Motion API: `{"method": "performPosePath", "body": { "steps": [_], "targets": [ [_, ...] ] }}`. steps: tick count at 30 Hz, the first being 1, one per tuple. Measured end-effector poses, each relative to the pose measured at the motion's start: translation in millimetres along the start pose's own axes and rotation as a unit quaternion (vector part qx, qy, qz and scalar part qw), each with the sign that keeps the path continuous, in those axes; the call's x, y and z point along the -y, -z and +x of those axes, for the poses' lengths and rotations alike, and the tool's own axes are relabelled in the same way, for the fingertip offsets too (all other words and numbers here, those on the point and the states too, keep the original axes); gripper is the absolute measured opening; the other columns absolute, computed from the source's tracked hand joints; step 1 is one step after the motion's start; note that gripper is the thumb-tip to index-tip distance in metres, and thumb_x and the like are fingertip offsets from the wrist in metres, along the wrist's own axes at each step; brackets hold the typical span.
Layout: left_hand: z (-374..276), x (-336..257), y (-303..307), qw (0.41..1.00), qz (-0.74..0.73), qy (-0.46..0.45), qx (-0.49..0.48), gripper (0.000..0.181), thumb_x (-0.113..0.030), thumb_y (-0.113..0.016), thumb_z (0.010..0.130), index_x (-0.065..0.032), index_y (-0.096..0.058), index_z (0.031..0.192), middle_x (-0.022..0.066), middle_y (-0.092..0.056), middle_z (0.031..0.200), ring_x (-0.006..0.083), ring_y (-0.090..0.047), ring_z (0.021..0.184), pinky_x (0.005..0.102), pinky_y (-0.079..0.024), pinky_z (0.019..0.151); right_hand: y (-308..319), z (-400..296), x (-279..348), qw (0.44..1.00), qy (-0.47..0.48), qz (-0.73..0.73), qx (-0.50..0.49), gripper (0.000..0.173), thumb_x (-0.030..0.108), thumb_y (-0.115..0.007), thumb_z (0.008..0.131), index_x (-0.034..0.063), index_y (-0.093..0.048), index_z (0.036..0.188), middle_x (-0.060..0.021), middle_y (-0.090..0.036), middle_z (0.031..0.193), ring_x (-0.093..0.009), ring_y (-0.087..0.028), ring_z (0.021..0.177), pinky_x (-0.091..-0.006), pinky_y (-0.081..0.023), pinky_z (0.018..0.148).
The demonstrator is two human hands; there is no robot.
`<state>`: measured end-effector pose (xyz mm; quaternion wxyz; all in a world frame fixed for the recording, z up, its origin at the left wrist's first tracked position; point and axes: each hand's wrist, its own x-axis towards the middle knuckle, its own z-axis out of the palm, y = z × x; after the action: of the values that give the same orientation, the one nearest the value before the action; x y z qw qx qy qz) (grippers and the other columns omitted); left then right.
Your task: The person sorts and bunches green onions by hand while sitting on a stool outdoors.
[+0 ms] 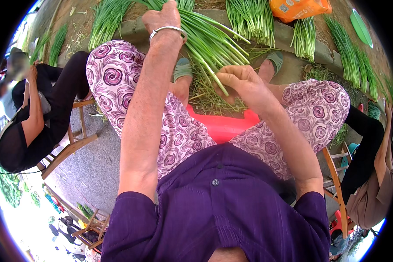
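My left hand (165, 19) grips a bundle of garlic chives (209, 36) at the top middle, a silver bangle on its wrist. The pale stalk ends fan out down and to the right. At those ends, the curled fingers of my right hand (242, 83) hold one thicker chive stalk (220, 85) that sticks out below the others. Some of the right fingertips are hidden behind the hand and stalk. Both hands are above the ground between my knees.
Loose trimmings (213, 101) litter the ground by my sandals. Along a stone kerb (321, 54) lie chive piles (252, 23), an orange plastic bag (299, 9) and a green basin (361, 28). A red plastic stool (221, 126) is beneath me. Seated people flank me on wooden chairs (335, 183).
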<state>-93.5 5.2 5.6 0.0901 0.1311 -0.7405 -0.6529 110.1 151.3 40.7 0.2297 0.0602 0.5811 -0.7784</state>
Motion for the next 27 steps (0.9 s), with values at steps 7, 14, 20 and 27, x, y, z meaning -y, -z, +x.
{"method": "performPosePath", "body": {
  "steps": [7,14,20,27],
  "targets": [
    [-5,-16,2,0.998,-0.065,0.002,-0.002,0.039,-0.015,-0.068,0.073,0.0111,-0.056,0.099,0.0157,-0.061,0.087,0.0215,-0.058,0.071,0.0358,-0.047,0.062,-9,-4,10,0.997,0.003,0.042,-0.058,0.024,0.021,-0.051,0.095,0.002,-0.063,0.088,-0.0012,-0.062,0.071,-0.004,-0.046,0.048,-0.0192,-0.036,0.044],
    [-4,1,-6,1.0,-0.011,-0.013,0.012,0.033,-0.018,-0.069,0.072,0.009,-0.058,0.088,0.011,-0.06,0.079,0.0176,-0.053,0.063,0.0347,-0.045,0.056,-8,-1,8,0.997,-0.028,0.051,-0.058,0.022,0.021,-0.054,0.093,0.0025,-0.065,0.088,0.0001,-0.061,0.069,-0.002,-0.037,0.042,-0.0187,-0.028,0.038],
    [-2,-3,-3,0.997,-0.078,-0.016,-0.018,0.031,-0.018,-0.069,0.073,0.0076,-0.058,0.085,0.0098,-0.059,0.076,0.0172,-0.053,0.061,0.0343,-0.044,0.054,-4,-1,8,0.998,0.001,0.06,-0.019,0.019,0.018,-0.056,0.091,0.0011,-0.064,0.094,-0.0007,-0.061,0.074,-0.002,-0.039,0.044,-0.0177,-0.031,0.041],
    [-4,-8,-1,0.994,-0.111,-0.012,0.016,0.03,-0.016,-0.069,0.075,0.0083,-0.058,0.088,0.0103,-0.059,0.079,0.0174,-0.055,0.064,0.0337,-0.045,0.056,-8,-4,11,1.0,-0.003,-0.005,-0.021,0.019,0.017,-0.057,0.09,0.0002,-0.063,0.094,-0.0016,-0.061,0.075,-0.003,-0.043,0.046,-0.0173,-0.037,0.045]
  ]
}}
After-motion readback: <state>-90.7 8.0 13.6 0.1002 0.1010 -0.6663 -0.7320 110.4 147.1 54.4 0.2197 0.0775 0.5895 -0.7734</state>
